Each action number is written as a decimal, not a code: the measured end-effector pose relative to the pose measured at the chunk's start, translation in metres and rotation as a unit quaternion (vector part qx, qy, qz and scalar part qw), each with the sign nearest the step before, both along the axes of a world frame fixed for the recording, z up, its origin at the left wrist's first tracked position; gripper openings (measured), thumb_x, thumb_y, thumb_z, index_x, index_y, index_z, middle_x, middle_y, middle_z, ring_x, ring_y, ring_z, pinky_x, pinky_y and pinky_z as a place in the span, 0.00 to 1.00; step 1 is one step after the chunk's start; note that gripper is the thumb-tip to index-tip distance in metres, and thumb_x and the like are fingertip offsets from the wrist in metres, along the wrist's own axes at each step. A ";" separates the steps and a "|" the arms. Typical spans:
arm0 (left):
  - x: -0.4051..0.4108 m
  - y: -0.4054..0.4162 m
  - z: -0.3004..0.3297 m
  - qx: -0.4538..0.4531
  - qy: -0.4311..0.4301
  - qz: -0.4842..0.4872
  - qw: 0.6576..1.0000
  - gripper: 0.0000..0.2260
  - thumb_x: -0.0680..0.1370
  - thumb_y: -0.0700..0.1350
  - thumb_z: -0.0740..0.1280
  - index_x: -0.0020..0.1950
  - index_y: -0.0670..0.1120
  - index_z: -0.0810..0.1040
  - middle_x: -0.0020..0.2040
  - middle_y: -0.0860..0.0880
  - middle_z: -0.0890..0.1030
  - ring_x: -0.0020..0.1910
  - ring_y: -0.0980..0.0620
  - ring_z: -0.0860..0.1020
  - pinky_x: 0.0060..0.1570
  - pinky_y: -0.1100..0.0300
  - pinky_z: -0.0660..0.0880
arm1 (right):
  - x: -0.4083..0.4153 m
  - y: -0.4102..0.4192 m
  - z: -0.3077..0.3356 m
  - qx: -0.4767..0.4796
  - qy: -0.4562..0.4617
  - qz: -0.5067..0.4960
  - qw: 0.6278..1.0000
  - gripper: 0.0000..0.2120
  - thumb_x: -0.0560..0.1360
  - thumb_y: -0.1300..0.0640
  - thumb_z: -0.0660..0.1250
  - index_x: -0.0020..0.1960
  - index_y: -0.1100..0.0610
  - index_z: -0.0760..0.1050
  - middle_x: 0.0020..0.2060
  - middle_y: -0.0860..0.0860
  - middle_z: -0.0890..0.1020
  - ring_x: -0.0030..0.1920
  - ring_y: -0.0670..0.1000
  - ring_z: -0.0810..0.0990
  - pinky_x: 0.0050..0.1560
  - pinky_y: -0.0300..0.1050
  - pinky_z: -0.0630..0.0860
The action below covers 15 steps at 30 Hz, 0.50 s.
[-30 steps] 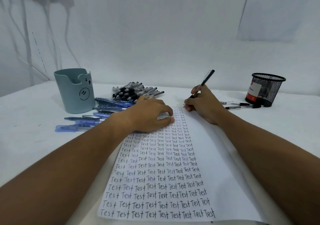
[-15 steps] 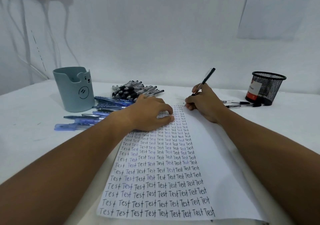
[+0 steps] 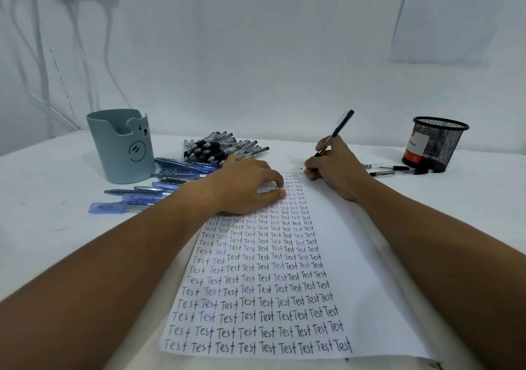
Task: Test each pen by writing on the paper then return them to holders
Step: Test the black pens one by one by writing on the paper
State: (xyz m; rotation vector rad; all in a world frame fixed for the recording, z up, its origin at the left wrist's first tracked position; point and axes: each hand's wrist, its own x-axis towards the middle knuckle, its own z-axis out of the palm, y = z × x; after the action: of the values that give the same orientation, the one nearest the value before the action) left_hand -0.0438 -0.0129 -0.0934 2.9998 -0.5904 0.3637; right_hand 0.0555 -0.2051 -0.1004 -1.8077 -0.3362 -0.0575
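The word "Test" is seen handwritten again and again, in rows, down the sheet of paper [image 3: 284, 270]. A white and red label is carried on the black mesh holder [image 3: 437, 143]; its print cannot be read.

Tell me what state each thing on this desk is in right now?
Paper: flat, left part filled with "Test".
Black pen: gripped, tip down.
Right hand: writing.
Left hand: pressing paper.
Bear holder: upright.
Mesh holder: upright.
Loose pens: lying piled.
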 end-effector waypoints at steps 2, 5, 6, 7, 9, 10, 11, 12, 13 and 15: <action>0.000 0.000 0.000 0.001 0.000 -0.001 1.000 0.19 0.80 0.62 0.57 0.65 0.56 0.75 0.64 0.55 0.76 0.66 0.55 0.70 0.70 0.46 0.54 | -0.001 0.000 0.002 0.001 0.004 -0.004 1.000 0.14 0.71 0.70 0.67 0.47 0.55 0.65 0.33 0.60 0.79 0.31 0.57 0.76 0.40 0.51 0.76; 0.000 0.002 0.000 -0.001 -0.002 -0.002 1.000 0.19 0.80 0.62 0.56 0.64 0.56 0.75 0.64 0.55 0.76 0.66 0.55 0.70 0.69 0.46 0.55 | 0.000 -0.001 0.004 0.049 0.027 -0.005 0.998 0.16 0.72 0.73 0.66 0.46 0.56 0.63 0.34 0.61 0.76 0.32 0.58 0.75 0.38 0.50 0.74; 0.001 0.002 0.000 -0.002 -0.003 -0.003 1.000 0.19 0.80 0.62 0.56 0.64 0.57 0.75 0.63 0.55 0.76 0.66 0.55 0.70 0.69 0.46 0.55 | -0.001 -0.002 0.004 0.058 0.030 -0.003 0.998 0.16 0.72 0.73 0.66 0.46 0.56 0.63 0.34 0.61 0.76 0.32 0.58 0.76 0.38 0.50 0.75; 0.001 0.002 0.000 -0.002 -0.005 -0.003 1.000 0.18 0.79 0.62 0.56 0.64 0.57 0.76 0.63 0.55 0.76 0.66 0.55 0.70 0.69 0.46 0.55 | 0.000 -0.001 0.003 0.054 0.027 -0.002 0.998 0.16 0.71 0.72 0.67 0.46 0.56 0.64 0.34 0.61 0.77 0.32 0.58 0.76 0.40 0.51 0.76; 0.002 0.002 -0.001 -0.002 -0.004 -0.002 1.000 0.18 0.79 0.62 0.57 0.64 0.57 0.76 0.63 0.55 0.77 0.66 0.55 0.70 0.69 0.46 0.55 | -0.001 0.000 0.001 0.017 0.012 -0.001 1.000 0.15 0.70 0.69 0.68 0.47 0.55 0.65 0.33 0.59 0.80 0.32 0.58 0.78 0.44 0.54 0.77; 0.002 0.002 -0.002 -0.002 -0.005 -0.002 1.000 0.18 0.79 0.62 0.57 0.64 0.57 0.75 0.63 0.55 0.77 0.66 0.55 0.70 0.69 0.46 0.55 | -0.003 0.001 0.002 0.003 0.008 -0.004 1.000 0.15 0.70 0.68 0.68 0.47 0.54 0.65 0.32 0.59 0.80 0.32 0.57 0.78 0.44 0.54 0.77; 0.002 0.002 -0.002 -0.002 -0.005 -0.003 1.000 0.18 0.79 0.62 0.56 0.64 0.57 0.75 0.63 0.56 0.76 0.66 0.55 0.70 0.69 0.46 0.55 | -0.004 0.001 0.002 0.003 0.006 -0.005 1.000 0.14 0.70 0.68 0.67 0.47 0.54 0.65 0.32 0.58 0.80 0.32 0.57 0.77 0.43 0.54 0.77; 0.001 0.001 -0.002 -0.001 -0.006 -0.004 1.000 0.18 0.79 0.62 0.56 0.64 0.57 0.75 0.64 0.56 0.76 0.66 0.55 0.70 0.69 0.47 0.55 | -0.005 0.000 0.003 0.012 0.008 -0.010 1.000 0.14 0.71 0.69 0.66 0.46 0.54 0.65 0.32 0.59 0.79 0.32 0.57 0.76 0.41 0.53 0.76; 0.001 0.001 -0.001 0.001 -0.006 -0.004 1.000 0.19 0.79 0.62 0.56 0.64 0.57 0.75 0.64 0.56 0.76 0.66 0.55 0.70 0.69 0.47 0.55 | -0.004 -0.001 0.003 0.037 0.014 -0.015 0.999 0.15 0.72 0.71 0.66 0.46 0.55 0.64 0.34 0.59 0.77 0.32 0.57 0.76 0.38 0.51 0.75; 0.001 0.001 -0.001 0.003 -0.005 -0.003 1.000 0.19 0.79 0.62 0.56 0.65 0.57 0.75 0.64 0.56 0.76 0.66 0.55 0.70 0.69 0.47 0.54 | -0.003 -0.004 0.005 0.106 0.030 -0.022 0.994 0.15 0.73 0.73 0.65 0.46 0.55 0.63 0.36 0.60 0.75 0.31 0.56 0.76 0.33 0.48 0.73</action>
State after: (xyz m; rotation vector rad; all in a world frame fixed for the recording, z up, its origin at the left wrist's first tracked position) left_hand -0.0427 -0.0115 -0.0942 3.0029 -0.6013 0.3765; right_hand 0.0521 -0.2087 -0.0958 -1.6026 -0.2377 -0.0668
